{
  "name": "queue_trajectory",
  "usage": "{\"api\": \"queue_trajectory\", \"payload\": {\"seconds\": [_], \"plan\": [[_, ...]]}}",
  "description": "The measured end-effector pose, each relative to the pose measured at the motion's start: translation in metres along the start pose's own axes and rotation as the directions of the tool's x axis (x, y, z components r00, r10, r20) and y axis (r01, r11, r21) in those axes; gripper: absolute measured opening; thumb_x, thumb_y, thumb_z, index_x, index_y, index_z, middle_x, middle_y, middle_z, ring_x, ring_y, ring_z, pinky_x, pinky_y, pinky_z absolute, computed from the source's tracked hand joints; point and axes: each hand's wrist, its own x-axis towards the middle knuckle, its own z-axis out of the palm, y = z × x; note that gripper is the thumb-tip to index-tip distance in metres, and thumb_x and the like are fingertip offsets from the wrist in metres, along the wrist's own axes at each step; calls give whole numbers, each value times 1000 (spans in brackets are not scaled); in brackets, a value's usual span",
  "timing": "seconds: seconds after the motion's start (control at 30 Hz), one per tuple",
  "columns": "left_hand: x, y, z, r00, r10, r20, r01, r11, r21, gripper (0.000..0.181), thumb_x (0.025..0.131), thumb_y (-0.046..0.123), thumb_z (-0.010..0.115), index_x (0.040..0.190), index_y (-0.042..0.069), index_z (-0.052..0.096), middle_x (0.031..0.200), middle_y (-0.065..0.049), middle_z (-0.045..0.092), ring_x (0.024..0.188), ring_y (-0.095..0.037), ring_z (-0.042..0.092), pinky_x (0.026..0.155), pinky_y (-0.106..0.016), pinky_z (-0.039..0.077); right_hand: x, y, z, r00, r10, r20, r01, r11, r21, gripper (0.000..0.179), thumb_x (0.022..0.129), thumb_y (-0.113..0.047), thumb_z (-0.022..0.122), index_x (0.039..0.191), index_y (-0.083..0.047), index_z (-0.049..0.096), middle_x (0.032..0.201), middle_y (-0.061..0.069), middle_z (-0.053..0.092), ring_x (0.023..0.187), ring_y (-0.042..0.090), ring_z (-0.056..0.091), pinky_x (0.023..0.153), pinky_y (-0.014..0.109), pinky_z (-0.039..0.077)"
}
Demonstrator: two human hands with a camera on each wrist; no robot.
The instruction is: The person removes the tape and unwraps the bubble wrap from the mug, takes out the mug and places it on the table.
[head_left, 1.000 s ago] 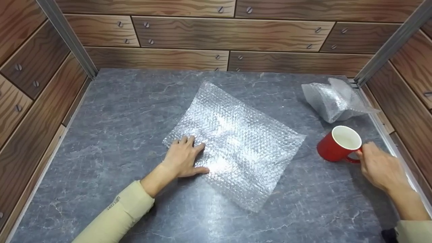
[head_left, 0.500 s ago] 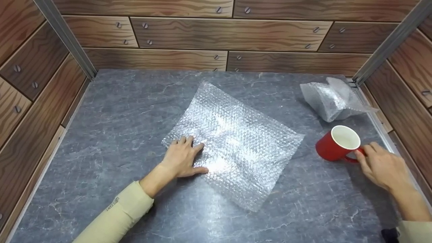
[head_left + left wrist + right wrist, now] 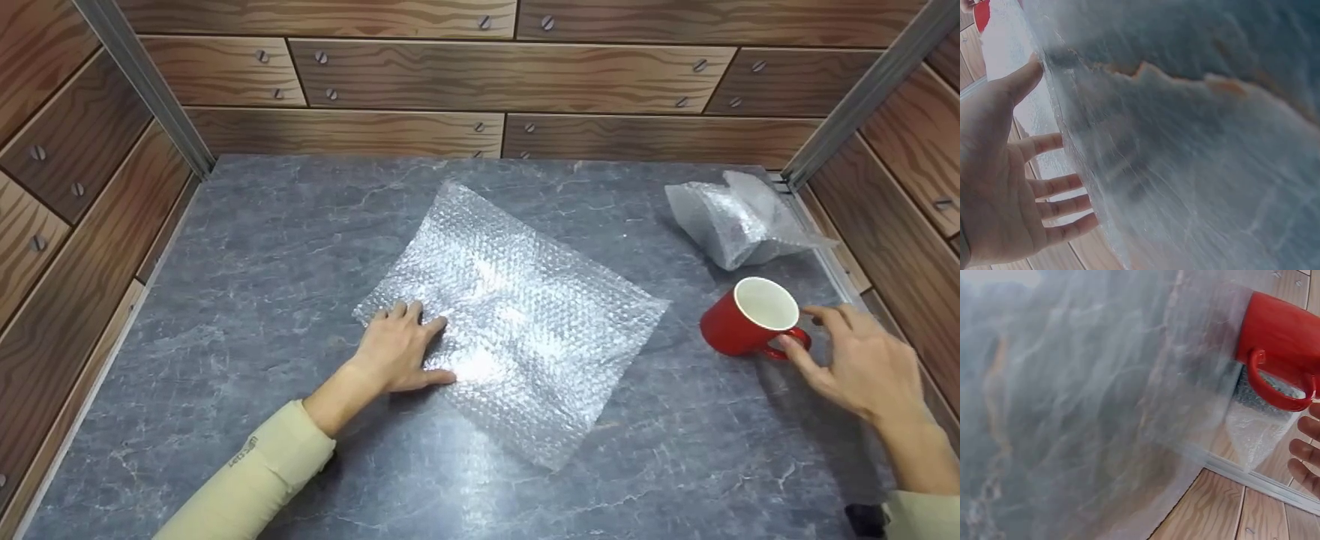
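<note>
A sheet of bubble wrap [image 3: 551, 315] lies flat and slanted on the grey marbled table. On its left edge rests my left hand [image 3: 396, 350], fingers spread and straight; the left wrist view shows its palm [image 3: 994, 185] beside the table surface. To the right of the sheet a red mug [image 3: 731, 330] with a white inside stands upright, its handle [image 3: 799, 342] turned right. My right hand [image 3: 866, 364] is just right of that handle, thumb and fingers apart, the thumb tip beside it. Whether the thumb touches the handle, I cannot tell. The right wrist view shows loose fingers [image 3: 1304, 450] below the mug.
Behind the mug, a crumpled piece of bubble wrap [image 3: 739, 225] sits near the table's right back corner. Wood-patterned walls [image 3: 405, 75] enclose the back and both sides, with metal posts [image 3: 862, 94] at the corners.
My right hand has loosened from the mug's handle, its fingers spreading and drawing slightly right. The mug stays in place. My left hand remains on the sheet, which looks nearly unmoved.
</note>
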Motion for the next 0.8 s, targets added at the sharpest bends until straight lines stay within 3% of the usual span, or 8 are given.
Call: {"api": "queue_trajectory", "payload": {"seconds": [0.2,0.47,0.67,0.8], "plan": [[0,1,0,1000,3,10,-3,1000,4,97,83,82,65,154,17,53,135,-26,59,124,-44,59,99,-59,57,6,-9,-10,999,-22,-49,22,1000,-18,61,77,-43,79,119,0,68,103,25,68,87,51,62,56,67,49],[0,4,-1,1000,-5,15,5,1000,16,96,84,81,65,154,18,53,134,-26,60,122,-43,59,98,-60,57,24,-32,-5,974,-167,-151,172,985,20,63,85,-53,66,120,-1,69,106,24,69,87,46,65,53,60,50],[-1,6,-1,1000,-24,6,24,1000,19,94,84,79,67,153,17,54,134,-27,60,123,-44,59,98,-60,57,40,-54,5,952,-286,-107,293,954,55,69,93,-59,59,126,2,68,113,27,70,89,46,68,56,57,58],[0,9,-1,999,-33,6,33,999,6,92,84,77,69,152,18,55,134,-27,60,123,-45,59,99,-59,57,47,-70,11,935,-344,-83,351,932,92,67,93,-55,62,130,1,67,117,28,70,96,46,69,69,58,62]]}}
